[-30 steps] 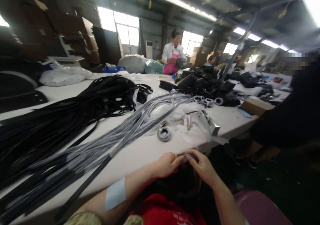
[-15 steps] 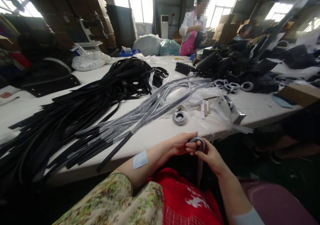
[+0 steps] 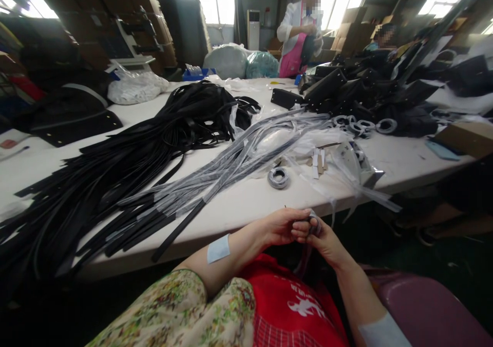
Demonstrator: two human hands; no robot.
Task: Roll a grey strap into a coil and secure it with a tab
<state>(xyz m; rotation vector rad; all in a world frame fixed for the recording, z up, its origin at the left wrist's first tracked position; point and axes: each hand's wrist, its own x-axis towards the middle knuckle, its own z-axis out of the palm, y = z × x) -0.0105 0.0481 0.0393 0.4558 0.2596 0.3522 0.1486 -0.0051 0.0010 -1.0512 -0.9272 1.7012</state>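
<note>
Just past the table's front edge, my left hand (image 3: pixel 285 227) and my right hand (image 3: pixel 325 242) meet over a strap (image 3: pixel 315 225) rolled into a small coil and covered in clear plastic film. Both hands have closed fingers around the coil, which they mostly hide. A loose tail of it hangs down below my hands, dark and hard to make out. On the table in front of them lies a finished-looking grey coil (image 3: pixel 278 178). Long film-wrapped straps (image 3: pixel 227 170) stretch out to the left of it.
A large heap of bare black straps (image 3: pixel 127 157) covers the table's left side. Several more coils (image 3: pixel 385 126) and black bags (image 3: pixel 327 88) are piled at the right. A small open box (image 3: pixel 356 162) stands near the edge. Across the table is a person (image 3: pixel 298 34) in a pink apron.
My hands have drawn closer together around the coil, and less of it shows. The view has tilted slightly. The coil on the table lies where it was.
</note>
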